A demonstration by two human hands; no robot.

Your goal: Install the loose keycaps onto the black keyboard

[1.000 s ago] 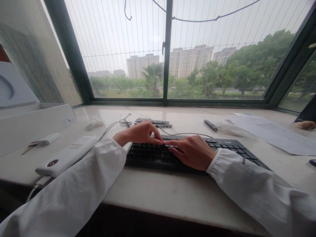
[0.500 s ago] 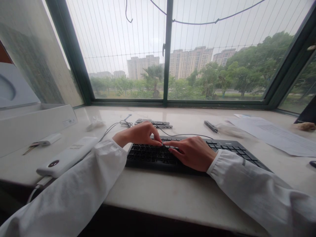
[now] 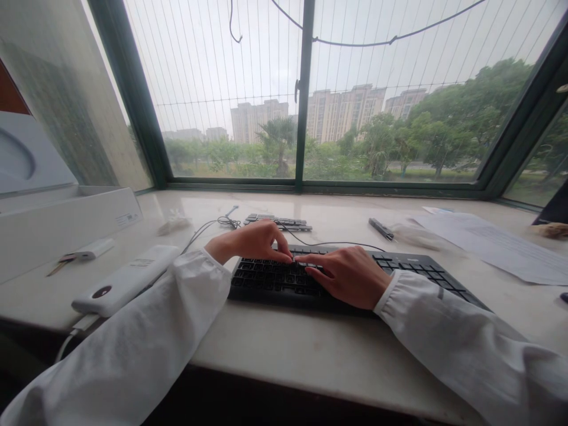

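Note:
A black keyboard (image 3: 261, 285) lies on the pale sill, its left part showing bare key sockets and its right part bearing keycaps. Over its upper middle, my left hand (image 3: 262, 238) is closed in a pinch, fingertips down at the keys; whatever sits between them is too small to make out. My right hand (image 3: 350, 273) rests on the keyboard with the index finger stretched out to meet the left fingertips. Its thumb is apart from that finger, and the other fingers are mostly hidden. Behind the keyboard are rows of loose keycaps (image 3: 284, 223).
To the left lie a white power bank (image 3: 128, 281) with a cable, a small white stick with a key (image 3: 91, 250), and a white box (image 3: 89, 219). A coiled cable (image 3: 228, 222) is behind. On the right are a dark clip-like object (image 3: 380, 229) and paper sheets (image 3: 488, 242).
The view has shifted slightly, so everything sits a little further right. Both hands keep nearly the same pose at the same spot on the keyboard.

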